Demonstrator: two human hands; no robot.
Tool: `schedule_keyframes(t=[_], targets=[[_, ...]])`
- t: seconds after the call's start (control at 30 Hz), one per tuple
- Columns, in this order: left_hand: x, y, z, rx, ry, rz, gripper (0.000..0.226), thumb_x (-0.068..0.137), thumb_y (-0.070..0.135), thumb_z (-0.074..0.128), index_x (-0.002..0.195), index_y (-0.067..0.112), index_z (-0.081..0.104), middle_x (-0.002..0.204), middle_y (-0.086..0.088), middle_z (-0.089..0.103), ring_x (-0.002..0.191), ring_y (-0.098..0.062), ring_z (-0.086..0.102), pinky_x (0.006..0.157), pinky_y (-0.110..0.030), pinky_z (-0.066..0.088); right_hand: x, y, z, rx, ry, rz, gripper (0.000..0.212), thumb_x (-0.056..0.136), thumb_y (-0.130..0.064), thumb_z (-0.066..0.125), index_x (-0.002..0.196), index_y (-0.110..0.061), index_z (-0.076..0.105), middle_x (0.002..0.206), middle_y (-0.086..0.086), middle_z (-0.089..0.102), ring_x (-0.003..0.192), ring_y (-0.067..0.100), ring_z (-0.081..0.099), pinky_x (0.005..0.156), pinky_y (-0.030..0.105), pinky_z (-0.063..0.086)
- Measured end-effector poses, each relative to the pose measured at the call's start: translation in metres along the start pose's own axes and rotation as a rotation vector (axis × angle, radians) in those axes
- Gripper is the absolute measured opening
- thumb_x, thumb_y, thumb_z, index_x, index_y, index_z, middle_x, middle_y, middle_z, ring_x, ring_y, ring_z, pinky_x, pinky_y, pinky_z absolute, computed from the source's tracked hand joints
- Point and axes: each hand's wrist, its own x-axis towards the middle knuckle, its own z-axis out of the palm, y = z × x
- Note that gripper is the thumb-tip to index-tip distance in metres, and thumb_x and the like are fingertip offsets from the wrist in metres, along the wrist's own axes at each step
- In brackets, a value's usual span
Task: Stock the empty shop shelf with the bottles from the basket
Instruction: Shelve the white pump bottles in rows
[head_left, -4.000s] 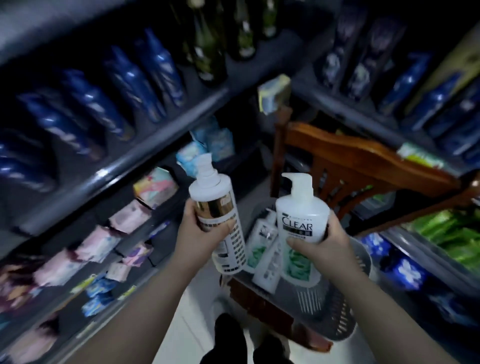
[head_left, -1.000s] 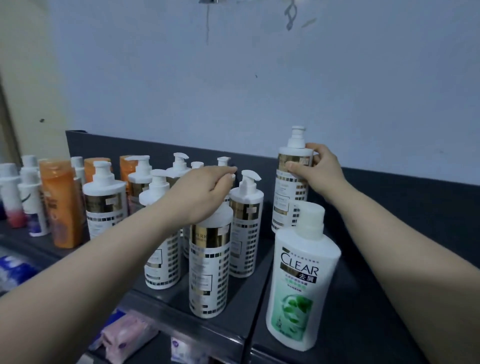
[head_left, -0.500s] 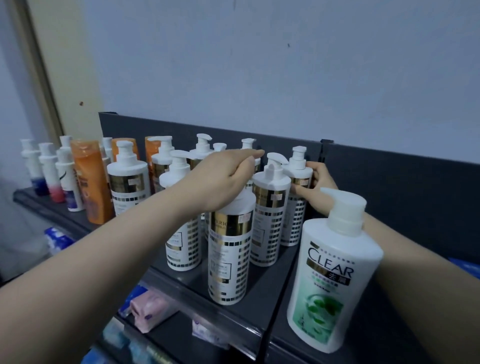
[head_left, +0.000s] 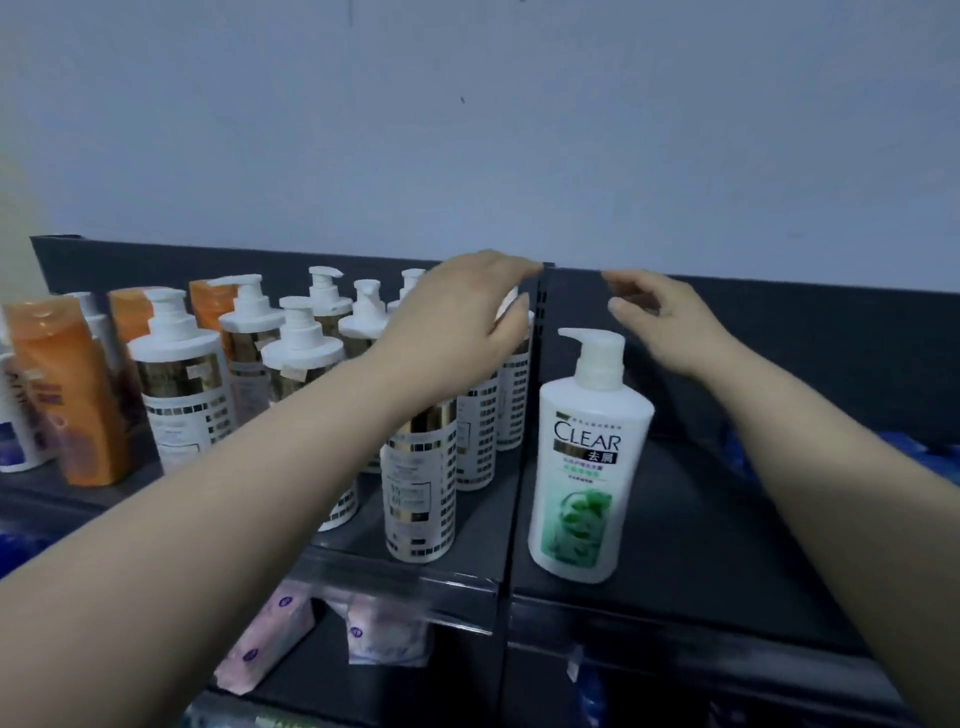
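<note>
Dark shop shelf (head_left: 675, 519) holds one CLEAR shampoo bottle (head_left: 584, 467), perhaps nine gold-banded pump bottles (head_left: 179, 395) and three orange bottles (head_left: 72, 395). Left hand (head_left: 457, 332) hovers spread over the front pump bottle (head_left: 418, 483); right hand (head_left: 670, 322), loose-fingered and empty, hangs above the shampoo.

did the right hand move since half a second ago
Yes: the right hand let go and moved right, past the dark slotted shelf divider.
</note>
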Motion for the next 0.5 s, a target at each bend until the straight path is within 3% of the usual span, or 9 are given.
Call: schedule_keyframes(t=[0.13,0.37,0.5], targets=[[-0.005,0.020,0.001,-0.020,-0.021,0.114,0.042,0.098,0.021,0.043,0.139,0.013,0.048,0.135,-0.007,0.056,0.124,-0.024,0.048,0.099,-0.031,0.032,-0.048,-0.028,-0.028,-0.209,0.071,0.015,0.039,0.093,-0.020,0.058,0.131,-0.024,0.055,0.131,-0.007,0.057,0.123,0.011,0.051,0.109,0.030,0.035],[-0.050,0.058,0.017,-0.152,-0.107,0.273,0.048,0.096,0.027,0.047,0.142,0.014,0.045,0.137,-0.008,0.054,0.126,-0.026,0.048,0.101,-0.035,0.035,-0.164,-0.076,-0.046,-0.514,0.124,0.096,0.045,0.093,-0.026,0.058,0.137,-0.023,0.050,0.138,-0.001,0.053,0.123,0.018,0.049,0.097,0.024,0.035],[-0.087,0.087,0.039,-0.270,-0.206,0.338,0.051,0.094,0.030,0.052,0.142,0.014,0.045,0.138,-0.008,0.053,0.126,-0.026,0.047,0.100,-0.033,0.033,-0.239,-0.091,-0.051,-0.605,0.167,0.194,0.046,0.092,-0.024,0.060,0.136,-0.020,0.051,0.137,0.003,0.054,0.127,0.019,0.048,0.104,0.029,0.036]])
